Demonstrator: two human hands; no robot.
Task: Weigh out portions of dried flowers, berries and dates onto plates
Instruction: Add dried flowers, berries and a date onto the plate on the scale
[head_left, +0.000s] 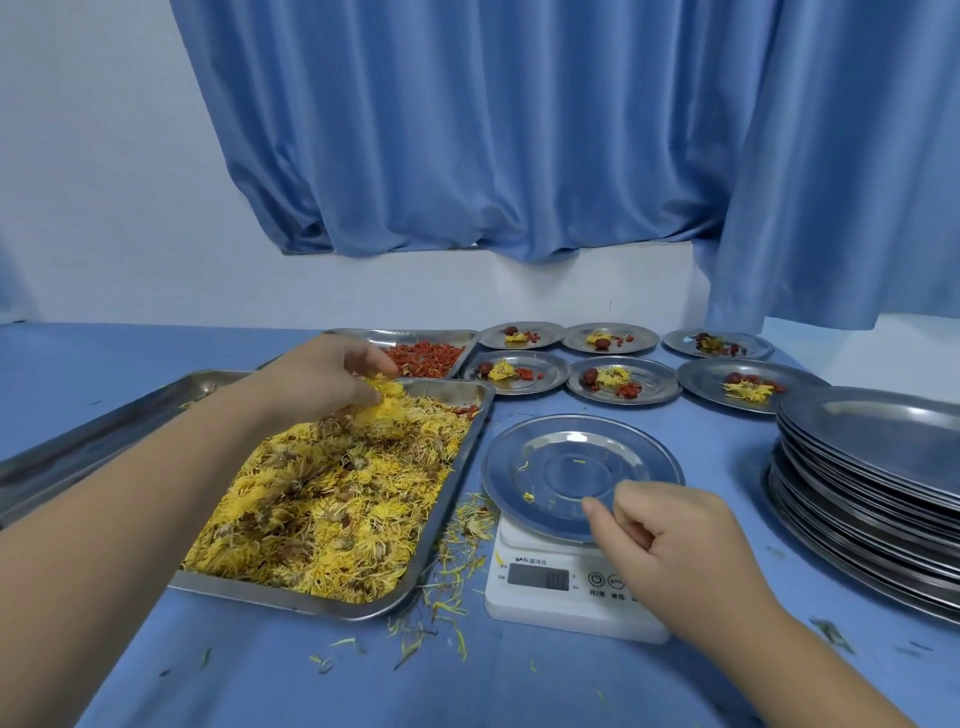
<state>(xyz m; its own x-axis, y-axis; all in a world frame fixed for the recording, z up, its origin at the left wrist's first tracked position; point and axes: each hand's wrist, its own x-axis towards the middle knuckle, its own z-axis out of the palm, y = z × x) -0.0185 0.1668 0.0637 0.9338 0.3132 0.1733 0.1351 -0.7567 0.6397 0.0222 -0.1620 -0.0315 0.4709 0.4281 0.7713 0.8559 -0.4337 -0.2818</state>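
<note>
Left hand (332, 376) grips a clump of dried chrysanthemum flowers (332, 499) at the far end of the steel tray (457, 483). The empty plate (582, 467) on the kitchen scale (540, 597) lies to that hand's right and nearer the person, just beside the tray. Right hand (670, 540), fingers curled, sits at the plate's near rim; whether it pinches the rim is unclear.

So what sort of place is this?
Likely a small food-portioning workroom, not a home kitchen: a digital scale bearing a plate, a tray of dried flowers, and a tall stack of steel plates.
</note>
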